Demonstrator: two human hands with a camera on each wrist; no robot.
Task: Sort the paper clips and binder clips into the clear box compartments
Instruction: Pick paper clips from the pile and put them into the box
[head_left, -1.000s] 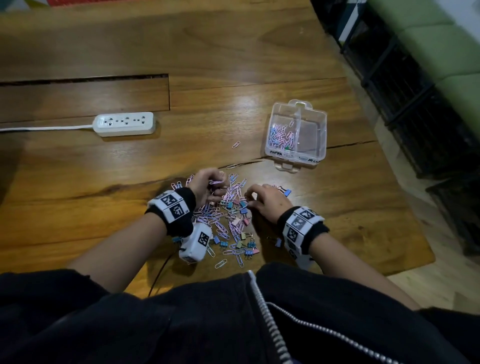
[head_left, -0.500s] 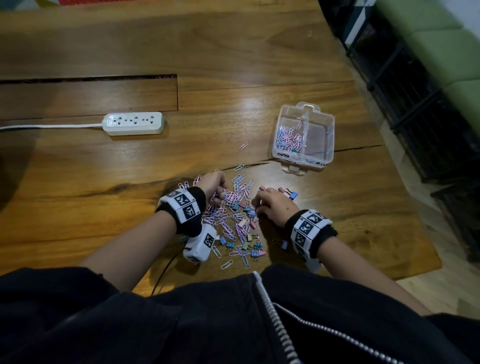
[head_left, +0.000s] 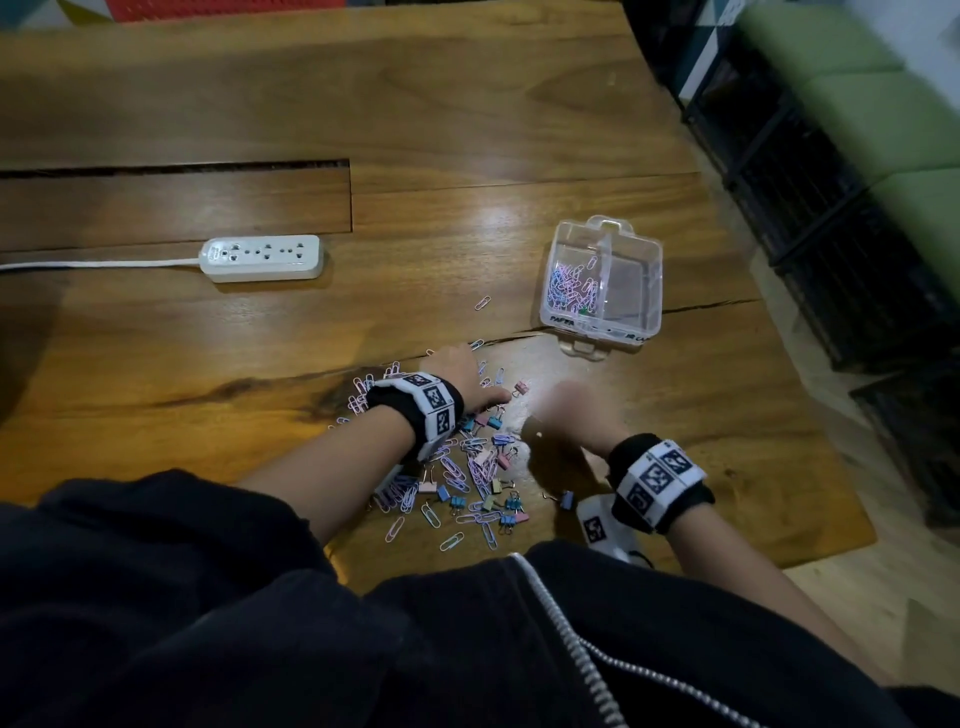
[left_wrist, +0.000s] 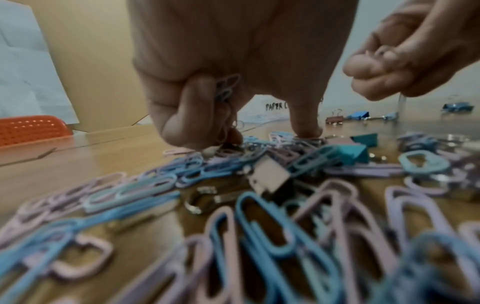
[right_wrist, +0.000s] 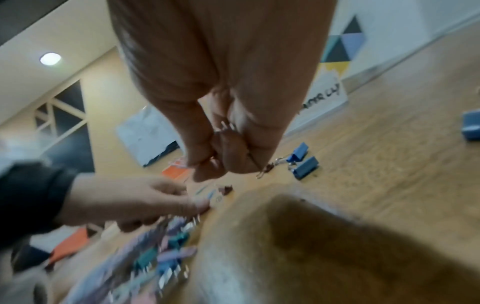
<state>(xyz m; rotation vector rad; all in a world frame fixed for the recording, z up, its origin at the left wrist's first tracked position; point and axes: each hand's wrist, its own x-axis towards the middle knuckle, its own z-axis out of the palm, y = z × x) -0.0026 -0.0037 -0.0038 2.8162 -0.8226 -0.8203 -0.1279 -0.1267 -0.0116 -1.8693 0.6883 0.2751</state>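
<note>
A heap of pastel paper clips and small binder clips (head_left: 470, 470) lies on the wooden table (head_left: 467, 119) in front of me. My left hand (head_left: 467, 371) is at the heap's far edge. In the left wrist view its curled fingers hold several paper clips (left_wrist: 226, 92), while one finger presses on the heap. My right hand (head_left: 574, 410), blurred, hovers just right of the heap. The right wrist view shows it (right_wrist: 223, 162) curled tight round a binder clip, whose wire handles (right_wrist: 228, 125) stick out. The clear box (head_left: 649, 291) stands beyond, with paper clips (head_left: 571, 283) in its left compartment.
A white power strip (head_left: 262, 258) with its cord lies at the far left. Stray paper clips (head_left: 482, 303) lie between the heap and the box. Blue binder clips (right_wrist: 302, 162) sit apart on the table. The table's right edge drops to the floor (head_left: 857, 467).
My right hand has lifted off the heap and moved right, now blurred. My left hand has slid forward and right along the heap's far edge.
</note>
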